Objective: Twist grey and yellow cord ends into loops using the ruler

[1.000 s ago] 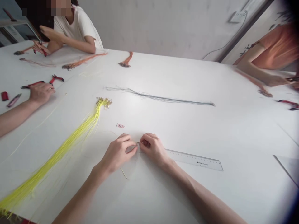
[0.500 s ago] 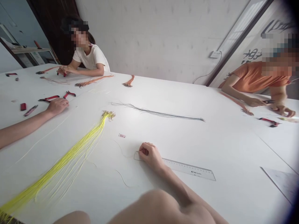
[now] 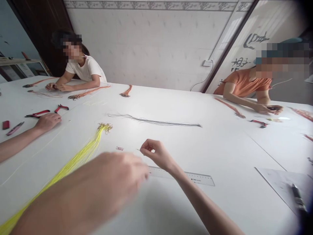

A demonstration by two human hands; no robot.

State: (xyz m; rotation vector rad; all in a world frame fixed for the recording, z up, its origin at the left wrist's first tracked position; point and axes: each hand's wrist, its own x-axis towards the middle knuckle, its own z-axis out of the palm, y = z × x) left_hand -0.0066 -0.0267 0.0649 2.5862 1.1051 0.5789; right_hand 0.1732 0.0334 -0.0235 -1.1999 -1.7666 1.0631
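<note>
My right hand (image 3: 157, 155) is closed in a pinch above the table, past the far edge of a clear plastic ruler (image 3: 200, 179). A tiny thin tip pokes out from its fingertips; the thing is too small to name. Close to the camera, my left hand (image 3: 119, 179) is smeared by motion over the near end of the ruler, with its fingers mostly hidden. Left of it, a bundle of yellow cords (image 3: 75, 156) with metal clasps at the far end runs down the table. A small printed packet (image 3: 119, 148) lies just left of my right fingertips.
Another person's hand (image 3: 49, 122) rests at left by red-handled pliers (image 3: 39, 113). Thin dark cords (image 3: 156, 122) lie across the middle. Two people sit at the far side, near orange cord bundles (image 3: 126, 91). Paper (image 3: 274, 179) and a pen (image 3: 297, 194) are at right.
My right hand has lifted off the ruler's left end and moved slightly away from me. My left hand has come up into view from the bottom. The camera view has shifted.
</note>
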